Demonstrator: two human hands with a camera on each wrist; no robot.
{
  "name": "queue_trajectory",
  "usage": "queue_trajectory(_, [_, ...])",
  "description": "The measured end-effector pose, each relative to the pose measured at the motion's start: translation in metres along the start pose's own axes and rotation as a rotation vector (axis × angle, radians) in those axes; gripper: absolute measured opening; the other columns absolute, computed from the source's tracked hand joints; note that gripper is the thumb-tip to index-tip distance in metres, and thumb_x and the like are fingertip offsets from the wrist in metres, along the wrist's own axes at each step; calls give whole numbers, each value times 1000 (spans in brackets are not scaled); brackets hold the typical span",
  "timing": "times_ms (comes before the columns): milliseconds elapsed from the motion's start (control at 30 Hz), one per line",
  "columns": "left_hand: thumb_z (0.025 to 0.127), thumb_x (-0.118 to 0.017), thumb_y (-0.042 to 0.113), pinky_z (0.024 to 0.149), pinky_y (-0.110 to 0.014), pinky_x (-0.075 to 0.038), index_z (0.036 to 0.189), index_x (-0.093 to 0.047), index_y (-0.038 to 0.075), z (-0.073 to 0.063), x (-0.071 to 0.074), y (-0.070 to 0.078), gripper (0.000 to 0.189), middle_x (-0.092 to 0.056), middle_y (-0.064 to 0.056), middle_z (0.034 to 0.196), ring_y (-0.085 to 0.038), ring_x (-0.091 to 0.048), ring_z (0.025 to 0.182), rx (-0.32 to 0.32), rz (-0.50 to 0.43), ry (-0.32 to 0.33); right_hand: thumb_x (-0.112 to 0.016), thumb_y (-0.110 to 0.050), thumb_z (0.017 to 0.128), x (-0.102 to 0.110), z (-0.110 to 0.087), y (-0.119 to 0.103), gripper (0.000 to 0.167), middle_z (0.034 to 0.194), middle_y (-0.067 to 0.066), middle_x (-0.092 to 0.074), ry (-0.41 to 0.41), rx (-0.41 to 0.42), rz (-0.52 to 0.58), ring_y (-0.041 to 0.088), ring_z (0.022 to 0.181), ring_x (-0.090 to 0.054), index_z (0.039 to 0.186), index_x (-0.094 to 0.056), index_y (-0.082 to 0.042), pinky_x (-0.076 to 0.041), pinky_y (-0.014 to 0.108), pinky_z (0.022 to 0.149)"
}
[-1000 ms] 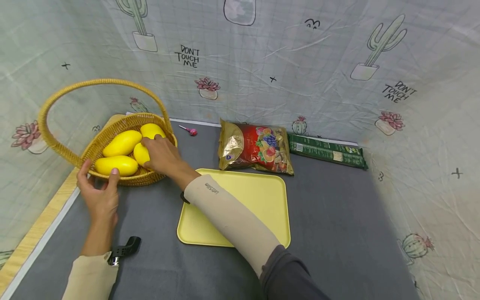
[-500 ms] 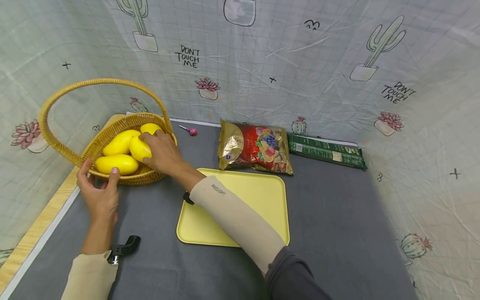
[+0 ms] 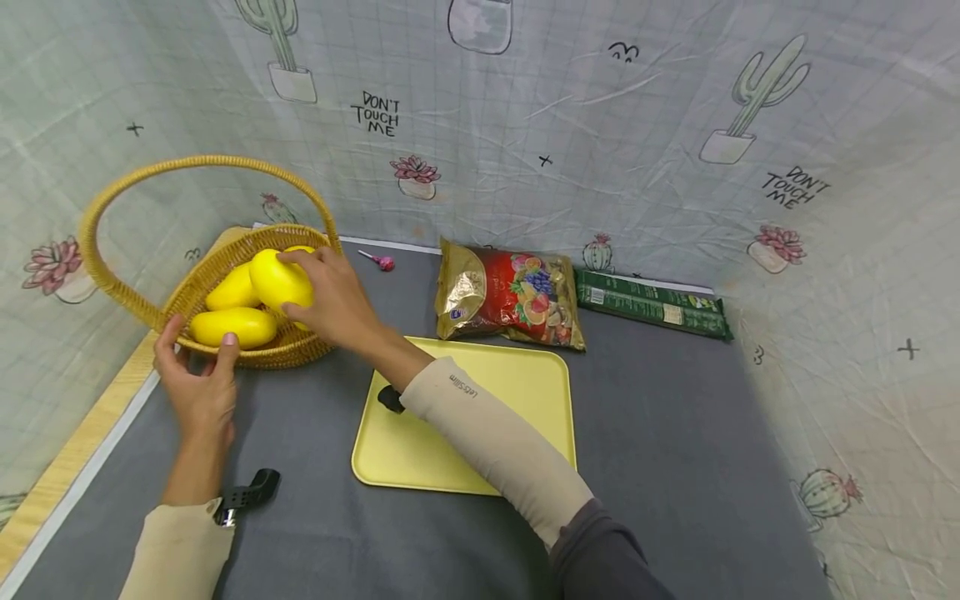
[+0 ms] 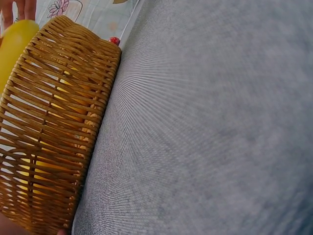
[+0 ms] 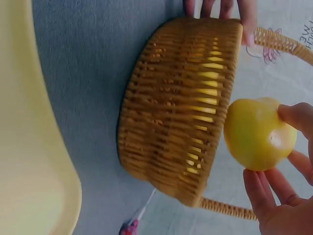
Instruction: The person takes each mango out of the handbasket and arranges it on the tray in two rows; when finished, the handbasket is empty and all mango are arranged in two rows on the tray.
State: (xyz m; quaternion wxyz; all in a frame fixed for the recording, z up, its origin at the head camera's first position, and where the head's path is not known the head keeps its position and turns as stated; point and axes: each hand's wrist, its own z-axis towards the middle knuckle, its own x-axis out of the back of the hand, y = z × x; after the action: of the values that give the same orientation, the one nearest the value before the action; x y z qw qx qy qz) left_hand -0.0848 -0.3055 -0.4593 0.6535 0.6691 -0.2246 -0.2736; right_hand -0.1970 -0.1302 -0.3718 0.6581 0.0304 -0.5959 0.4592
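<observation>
Below cactus-print drapes (image 3: 487, 108), grey cloth (image 3: 675, 433) bears the basket (image 5: 171, 103).

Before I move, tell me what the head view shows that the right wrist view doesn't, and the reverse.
Only the head view shows the red and gold bag, the green pack and, from above, the mangoes lying in the basket.

Only the right wrist view shows yellow through the gaps in the basket's side.

Both show the basket, the tray, the lollipop, the left hand at the basket's rim and the right hand holding a mango.
</observation>
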Motion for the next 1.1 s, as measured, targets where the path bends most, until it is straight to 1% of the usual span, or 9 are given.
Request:
queue_trajectory(100, [95, -76, 11, 130, -44, -23, 157, -45, 31, -1, 0, 0, 72, -28, 8, 168, -19, -21, 158, -2, -13, 4, -83, -36, 93, 5, -4, 4, 66, 132, 1, -61, 12, -20, 33, 12, 115, -54, 152, -58, -25, -43, 18, 90])
queue_trajectory(167, [95, -75, 11, 130, -44, -23, 157, -45, 30, -1, 1, 0, 72, -29, 8, 168, -19, -21, 158, -2, -12, 7, -83, -36, 93, 9, -6, 7, 66, 134, 0, -61, 13, -33, 57, 12, 116, -55, 153, -57, -26, -43, 19, 89])
queue_trajectory(300, [96, -75, 12, 130, -44, -24, 157, -44, 31, -2, 1, 0, 71, -29, 8, 168, -19, -22, 158, -2, -1, 2, -84, -35, 92, 18, -13, 13, 67, 141, -1, -62, 28, -43, 98, 13, 122, -56, 153, -57, -26, -43, 23, 94])
queue_trajectory(433, [96, -75, 13, 130, -44, -24, 158, -44, 31, -2, 0, 0, 71, -28, 8, 168, -19, -21, 158, -8, 6, -2, -85, -32, 92, 28, -23, 20, 67, 143, 0, -62, 40, -48, 172, 17, 123, -59, 152, -58, -25, -43, 26, 98])
queue_trajectory(600, [97, -74, 13, 130, -44, -24, 158, -43, 32, -3, 2, 2, 71, -26, 9, 169, -18, -21, 158, -3, 19, 2, -87, -23, 91, 39, -36, 31, 67, 140, 5, -61, 39, -41, 291, 21, 122, -63, 151, -59, -21, -48, 20, 103])
queue_trajectory(667, [97, -74, 13, 130, -44, -24, 158, -43, 32, -4, 1, 4, 71, -26, 9, 170, -17, -21, 158, 4, 28, 0, -87, -20, 90, 42, -42, 39, 66, 137, 7, -62, 50, -33, 319, 21, 121, -63, 150, -60, -19, -53, 20, 99])
queue_trajectory(767, [97, -74, 14, 130, -44, -24, 158, -43, 33, -5, 0, 5, 71, -26, 9, 170, -17, -21, 158, 8, 33, 3, -88, -19, 89, 48, -51, 51, 65, 134, 7, -64, 63, -24, 333, 22, 120, -64, 148, -62, -17, -56, 26, 99])
queue_trajectory(933, [96, -75, 13, 129, -43, -25, 158, -44, 33, -2, 1, 1, 71, -27, 9, 169, -17, -21, 158, 8, 28, 7, -89, -17, 88, 56, -66, 68, 64, 133, 7, -66, 28, -33, 357, 22, 119, -65, 147, -63, -17, -58, 36, 103])
queue_trajectory(1100, [96, -75, 13, 129, -43, -25, 157, -44, 34, 0, 2, -1, 72, -27, 9, 169, -18, -22, 158, 7, 22, 6, -88, -16, 89, 61, -80, 83, 62, 132, 6, -66, -18, -40, 367, 23, 120, -65, 146, -64, -16, -58, 37, 103])
